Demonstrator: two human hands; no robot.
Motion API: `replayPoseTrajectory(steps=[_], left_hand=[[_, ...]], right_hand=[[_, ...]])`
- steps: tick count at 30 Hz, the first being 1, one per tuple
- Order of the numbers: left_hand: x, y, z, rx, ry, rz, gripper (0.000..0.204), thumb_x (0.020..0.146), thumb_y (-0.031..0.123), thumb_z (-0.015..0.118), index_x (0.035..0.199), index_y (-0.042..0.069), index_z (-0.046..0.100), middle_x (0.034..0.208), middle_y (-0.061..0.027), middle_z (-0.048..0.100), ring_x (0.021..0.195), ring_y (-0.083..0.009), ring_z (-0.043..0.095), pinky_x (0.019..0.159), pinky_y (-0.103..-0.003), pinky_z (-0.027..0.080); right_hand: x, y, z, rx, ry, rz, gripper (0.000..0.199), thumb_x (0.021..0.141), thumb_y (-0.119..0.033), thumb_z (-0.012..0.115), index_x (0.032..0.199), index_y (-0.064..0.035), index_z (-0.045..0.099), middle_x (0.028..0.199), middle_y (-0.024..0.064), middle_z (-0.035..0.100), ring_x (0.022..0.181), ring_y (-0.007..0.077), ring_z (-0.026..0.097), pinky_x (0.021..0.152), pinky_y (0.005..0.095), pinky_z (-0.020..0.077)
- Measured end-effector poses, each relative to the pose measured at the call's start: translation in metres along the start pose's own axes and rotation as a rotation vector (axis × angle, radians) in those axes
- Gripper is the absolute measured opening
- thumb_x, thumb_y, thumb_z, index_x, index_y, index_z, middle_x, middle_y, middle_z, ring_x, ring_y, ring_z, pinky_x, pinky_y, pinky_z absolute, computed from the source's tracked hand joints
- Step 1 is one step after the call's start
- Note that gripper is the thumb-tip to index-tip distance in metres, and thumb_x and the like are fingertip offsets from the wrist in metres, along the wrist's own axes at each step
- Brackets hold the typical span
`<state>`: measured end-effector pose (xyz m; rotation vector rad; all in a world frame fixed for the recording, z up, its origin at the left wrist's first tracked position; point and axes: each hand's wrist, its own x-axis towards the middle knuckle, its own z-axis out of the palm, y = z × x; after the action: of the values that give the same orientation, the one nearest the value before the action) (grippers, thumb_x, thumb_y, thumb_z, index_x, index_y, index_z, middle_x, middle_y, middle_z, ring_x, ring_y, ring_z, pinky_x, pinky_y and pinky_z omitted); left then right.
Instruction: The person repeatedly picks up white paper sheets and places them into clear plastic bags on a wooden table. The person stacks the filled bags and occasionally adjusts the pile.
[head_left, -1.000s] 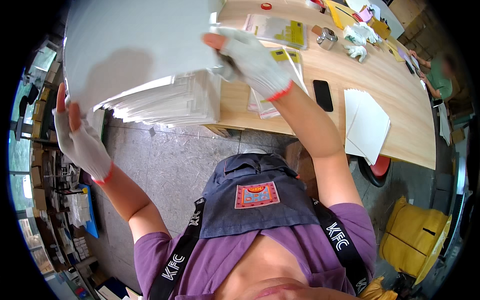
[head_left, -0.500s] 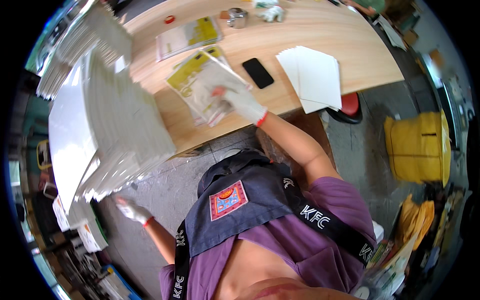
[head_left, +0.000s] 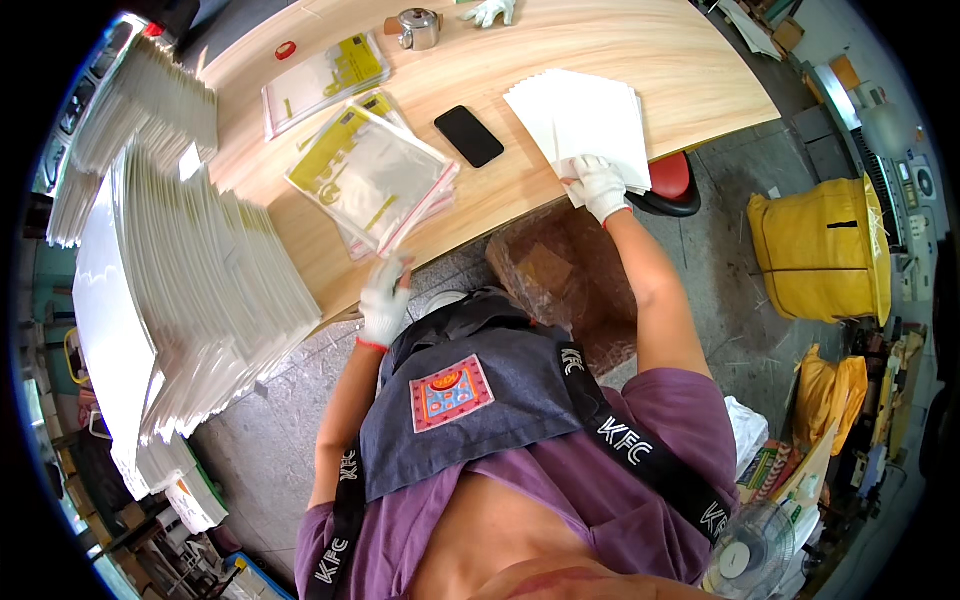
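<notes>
My right hand (head_left: 599, 187), in a white glove with a red cuff, is closed at the near edge of a fanned stack of white sheets (head_left: 585, 120), its fingertips on the sheets. My left hand (head_left: 383, 305), gloved the same way, is at the table's front edge with fingers somewhat apart and holding nothing visible. Just beyond its fingertips lie clear plastic bags (head_left: 385, 175) with yellow-green print and pink edge strips, overlapping in a loose pile. Between bags and sheets rests a black phone (head_left: 469, 136).
Tall stacks of filled sleeves (head_left: 215, 270) rise at the left. Farther back on the table (head_left: 560, 45) are more bags (head_left: 330, 80), a red tape ring (head_left: 286, 49), a metal cup (head_left: 418, 29) and a loose glove (head_left: 490, 12). A carton (head_left: 540, 265), red stool (head_left: 672, 180) and yellow bag (head_left: 820, 250) stand below.
My right hand has moved from the plastic bags to the white sheets on the right. My left hand has risen from beside the tall stack to the table edge near the bags.
</notes>
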<state>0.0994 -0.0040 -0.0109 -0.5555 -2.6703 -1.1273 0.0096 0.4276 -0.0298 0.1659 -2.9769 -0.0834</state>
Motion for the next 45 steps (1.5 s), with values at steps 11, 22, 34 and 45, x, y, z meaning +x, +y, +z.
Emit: replayPoseTrajectory(steps=[11,22,34,45], left_hand=[[0.093,-0.025,0.01,0.737,-0.315,-0.268,0.034,0.069,0.019,0.066,0.099,0.012,0.052,0.1,-0.01,0.054,0.094,-0.0284,0.055,0.076,-0.041,0.049],[0.064,-0.057,-0.014,0.562,-0.06,-0.333,0.014,0.077,0.02,0.058,0.09,0.016,0.058,0.095,-0.0052,0.058,0.087,-0.0271,0.058,0.069,-0.04,0.048],[0.059,-0.071,-0.021,0.153,0.103,-0.349,0.015,0.082,0.01,0.05,0.094,0.015,0.057,0.098,-0.0072,0.058,0.082,-0.0316,0.059,0.067,-0.04,0.047],[0.053,-0.068,-0.022,0.046,-0.047,-0.191,0.02,0.08,-0.001,0.048,0.096,0.007,0.055,0.098,-0.0087,0.059,0.077,-0.0269,0.057,0.067,-0.034,0.046]], right_hand=[[-0.05,-0.028,-0.019,-0.015,0.128,-0.257,0.017,0.082,-0.03,0.057,0.09,-0.0155,0.057,0.082,0.0056,0.059,0.074,0.0255,0.058,0.066,0.0381,0.0471],[-0.075,-0.056,-0.01,2.261,0.545,1.316,0.027,0.091,-0.034,0.051,0.097,-0.0073,0.05,0.079,0.0074,0.062,0.051,0.0161,0.053,0.043,0.025,0.0421],[-0.089,-0.041,-0.053,2.218,-0.234,0.643,0.05,0.079,-0.011,0.056,0.124,0.0036,0.041,0.115,0.0156,0.055,0.104,0.025,0.057,0.088,0.0353,0.0482],[-0.114,-0.103,-0.045,2.23,-0.426,0.867,0.025,0.085,-0.013,0.053,0.108,-0.0026,0.051,0.087,0.0055,0.061,0.053,0.0074,0.053,0.04,0.0181,0.0403]])
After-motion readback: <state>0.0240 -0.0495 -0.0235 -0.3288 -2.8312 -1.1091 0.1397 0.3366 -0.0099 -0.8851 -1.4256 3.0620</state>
